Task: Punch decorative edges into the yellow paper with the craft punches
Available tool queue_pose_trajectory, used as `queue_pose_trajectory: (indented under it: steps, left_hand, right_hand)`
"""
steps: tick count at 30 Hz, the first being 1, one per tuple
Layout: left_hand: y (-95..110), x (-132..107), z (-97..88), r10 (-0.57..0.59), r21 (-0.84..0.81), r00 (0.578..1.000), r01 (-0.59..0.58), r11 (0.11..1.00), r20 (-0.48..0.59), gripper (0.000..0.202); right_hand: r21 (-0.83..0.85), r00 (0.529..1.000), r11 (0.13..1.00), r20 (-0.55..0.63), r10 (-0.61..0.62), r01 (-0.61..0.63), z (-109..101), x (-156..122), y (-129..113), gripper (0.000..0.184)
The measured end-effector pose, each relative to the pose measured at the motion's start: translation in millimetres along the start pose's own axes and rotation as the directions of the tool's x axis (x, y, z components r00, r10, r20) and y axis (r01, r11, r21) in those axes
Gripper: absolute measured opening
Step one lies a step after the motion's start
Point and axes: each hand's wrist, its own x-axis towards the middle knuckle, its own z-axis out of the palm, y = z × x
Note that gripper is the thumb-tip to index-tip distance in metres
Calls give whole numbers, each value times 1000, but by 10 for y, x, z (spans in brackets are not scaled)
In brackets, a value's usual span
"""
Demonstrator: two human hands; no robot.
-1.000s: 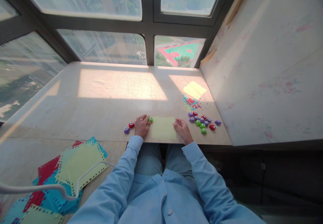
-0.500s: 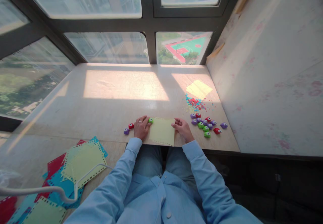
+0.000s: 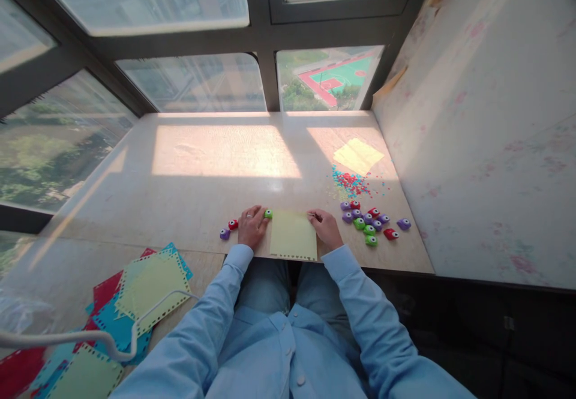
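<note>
A pale yellow sheet of paper lies at the table's front edge, with a row of small punched holes along its near side. My left hand, a ring on one finger, is closed around a small green craft punch with an eye-like spot, at the sheet's far left corner. The fingers cover part of the punch. At the far right corner, my right hand pinches the sheet's edge between thumb and fingers. A red craft punch and a purple craft punch sit just left of my left hand.
Several purple, red and green punches cluster at right. Behind them are scattered red, blue and yellow paper bits and yellow sheets. Hole-edged coloured sheets lie at lower left under a white curved bar. A wall bounds the right.
The yellow sheet has shifted slightly right and straightened, its left edge drawn away from my left hand. My right hand has closed in on its far right corner. My left hand stays on the green punch.
</note>
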Motion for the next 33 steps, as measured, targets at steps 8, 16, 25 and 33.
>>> queue_pose_trajectory:
  steps: [8, 16, 25, 33]
  left_hand:
    - [-17, 2, -6, 53, 162, 998, -56, 985, 19, 33]
    - [-46, -2, 8, 120, 341, 992, -121, 932, 26, 33]
    - [-49, -3, -5, 149, 358, 988, -149, 922, 30, 35]
    - [-56, 3, -5, 151, 348, 988, -152, 925, 33, 35]
  right_hand:
    - [-111, 999, 994, 33, -23, 26, -11, 131, -44, 18]
    - [-246, 999, 969, 50, -8, 20, -20, 154, -80, 23]
    - [-247, 998, 969, 62, -16, 31, -19, 215, -88, 22]
    - [-267, 996, 964, 84, -2, 24, -36, 239, -105, 23]
